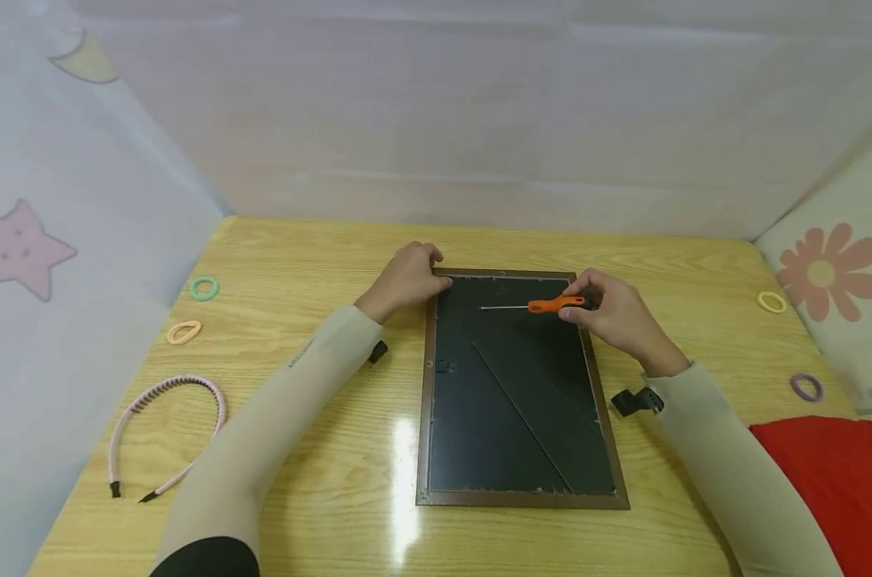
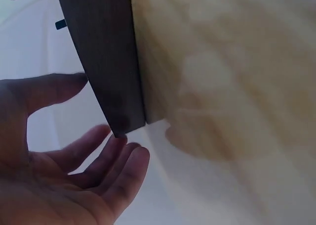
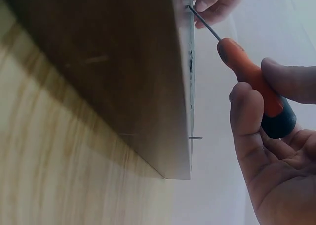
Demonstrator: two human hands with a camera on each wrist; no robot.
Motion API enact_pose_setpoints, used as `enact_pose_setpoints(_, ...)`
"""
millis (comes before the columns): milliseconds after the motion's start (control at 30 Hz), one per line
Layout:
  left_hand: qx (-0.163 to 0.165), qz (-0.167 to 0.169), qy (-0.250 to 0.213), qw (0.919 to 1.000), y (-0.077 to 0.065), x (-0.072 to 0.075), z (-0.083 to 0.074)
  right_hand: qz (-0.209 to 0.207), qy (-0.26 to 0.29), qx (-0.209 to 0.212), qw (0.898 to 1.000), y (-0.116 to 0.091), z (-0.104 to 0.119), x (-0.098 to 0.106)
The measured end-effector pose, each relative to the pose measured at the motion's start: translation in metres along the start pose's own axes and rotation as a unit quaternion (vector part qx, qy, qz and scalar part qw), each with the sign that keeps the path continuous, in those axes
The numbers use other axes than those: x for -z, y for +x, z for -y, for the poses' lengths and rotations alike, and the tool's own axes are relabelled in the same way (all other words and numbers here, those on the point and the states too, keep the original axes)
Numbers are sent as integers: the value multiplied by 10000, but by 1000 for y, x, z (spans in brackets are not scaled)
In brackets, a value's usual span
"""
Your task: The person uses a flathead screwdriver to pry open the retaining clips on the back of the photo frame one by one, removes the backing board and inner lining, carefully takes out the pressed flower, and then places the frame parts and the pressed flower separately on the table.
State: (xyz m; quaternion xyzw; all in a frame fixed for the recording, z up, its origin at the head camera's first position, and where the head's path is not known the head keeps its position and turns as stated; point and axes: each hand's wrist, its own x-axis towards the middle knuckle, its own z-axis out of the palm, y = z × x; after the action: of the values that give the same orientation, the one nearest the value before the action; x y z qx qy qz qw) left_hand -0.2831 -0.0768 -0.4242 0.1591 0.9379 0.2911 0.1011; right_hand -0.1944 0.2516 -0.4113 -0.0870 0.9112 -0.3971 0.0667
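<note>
A picture frame [image 1: 522,500] lies face down on the table, its dark backing board [image 1: 508,449] showing and a thin stand leg [image 1: 522,415] slanting across it. My left hand [image 1: 409,276] grips the far left corner, thumb on top of the edge and fingers curled round the outside in the left wrist view. Above the far right part of the board my right hand [image 1: 612,312] holds a screwdriver [image 3: 254,79] by its orange handle, between thumb and fingers. The screwdriver's shaft points left, tip close over the backing. A small metal tab [image 3: 196,138] sticks up from the frame's edge.
A pink headband [image 1: 220,401] lies at the left, with a green hair tie [image 1: 204,296] and an orange hair tie [image 1: 167,335] behind it. To the right are a yellow hair tie [image 1: 759,304], a purple hair tie [image 1: 797,391] and a red cloth [image 1: 833,465].
</note>
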Motion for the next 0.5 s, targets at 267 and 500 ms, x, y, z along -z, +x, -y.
enact_pose_setpoints(267,-163,192,494,9985,7,-6,-13,123,27,-47,9999,0,-1,-2)
enact_pose_setpoints(500,-13,65,182,9998,9,-9,-9,-225,-1027,163,9943,-4,1,-2)
